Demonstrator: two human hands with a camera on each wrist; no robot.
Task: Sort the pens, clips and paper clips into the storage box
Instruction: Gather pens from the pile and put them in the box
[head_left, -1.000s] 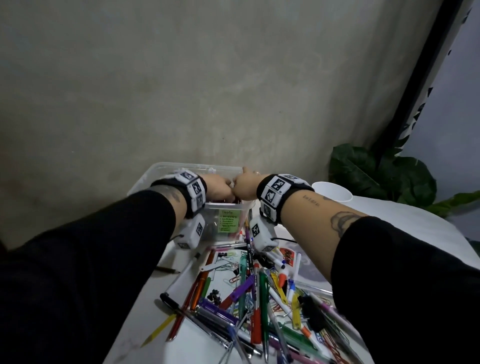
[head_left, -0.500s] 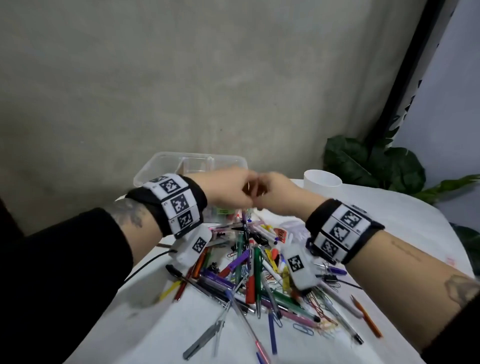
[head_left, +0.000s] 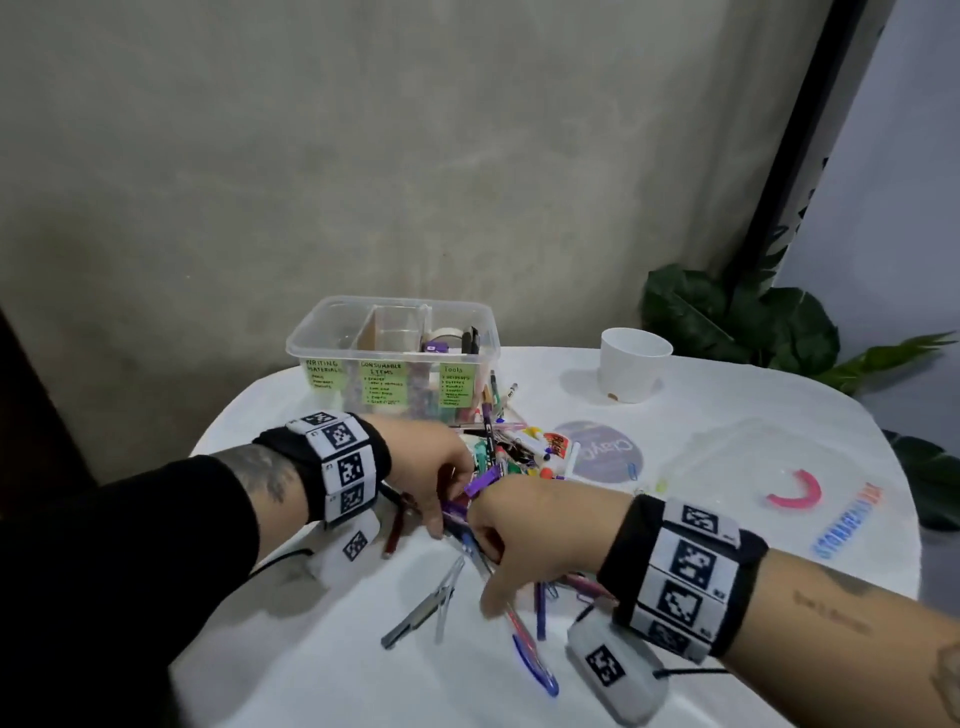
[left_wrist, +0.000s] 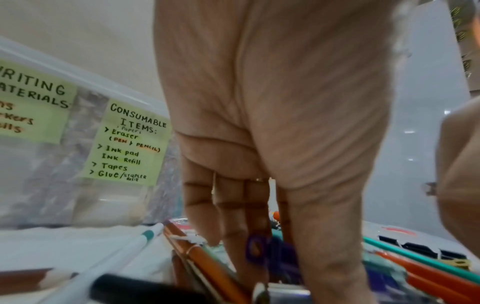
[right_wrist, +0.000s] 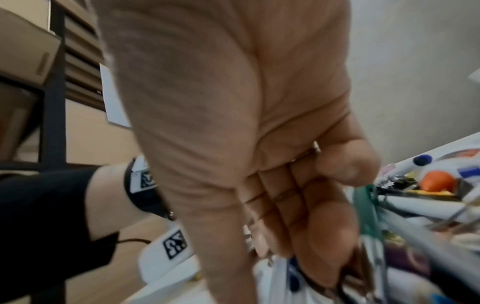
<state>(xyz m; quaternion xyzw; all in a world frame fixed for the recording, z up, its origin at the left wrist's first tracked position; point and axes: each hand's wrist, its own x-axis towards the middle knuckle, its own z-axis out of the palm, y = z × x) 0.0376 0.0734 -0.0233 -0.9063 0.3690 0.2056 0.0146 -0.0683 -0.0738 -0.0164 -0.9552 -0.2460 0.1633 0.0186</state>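
Observation:
The clear storage box (head_left: 392, 343) stands at the back of the white table, with green labels on its front wall (left_wrist: 130, 144). A mixed pile of pens, markers and clips (head_left: 511, 449) lies in front of it. My left hand (head_left: 426, 467) reaches down into the pile's near end, and its fingers (left_wrist: 233, 216) point fairly straight down onto orange and purple pens (left_wrist: 205, 265). My right hand (head_left: 524, 525) sits close beside it, its fingers (right_wrist: 298, 216) curled over several pens, the thumb stretched down over a pink pen (head_left: 519, 623). Purple pens (head_left: 483, 483) stick up between the hands.
A white cup (head_left: 634, 371) stands at the back right, near a leafy plant (head_left: 727, 317). The clear lid (head_left: 753, 457) with a pink curved piece (head_left: 795, 496) lies on the right. Loose grey and blue pens (head_left: 421, 613) lie near the front. Black binder clips (left_wrist: 415, 246) sit in the pile.
Both hands have come back from over the storage box and dropped into the pen pile. The head view has pulled back, so the box shows whole.

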